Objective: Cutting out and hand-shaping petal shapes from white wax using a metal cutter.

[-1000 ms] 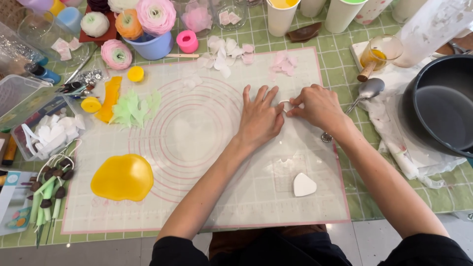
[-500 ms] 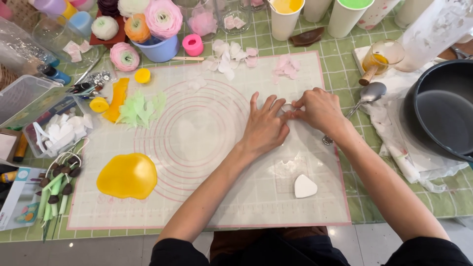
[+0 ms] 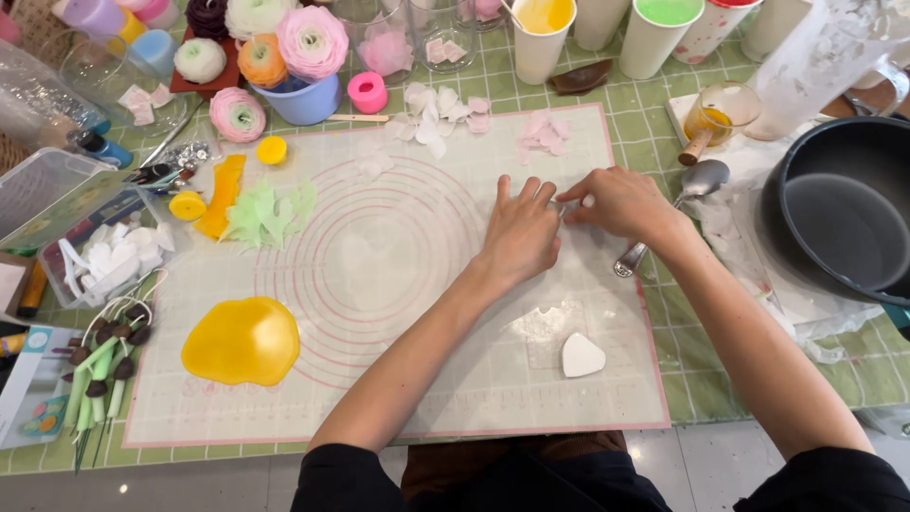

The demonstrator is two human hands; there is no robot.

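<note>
Two bare hands meet on the pink-ringed silicone mat [image 3: 398, 284]: the left hand [image 3: 519, 232] lies flat with fingers spread, holding nothing, while the right hand [image 3: 616, 201] pinches a small white piece [image 3: 589, 201] at the mat's upper right. A white teardrop cutter [image 3: 581, 356] lies nearer, a spoon [image 3: 687, 194] just beside.

A home craft table: a ringed silicone mat [image 3: 379, 284] on green checked cloth [image 3: 654, 114], handmade flowers [image 3: 311, 38], paper cups [image 3: 540, 33].
</note>
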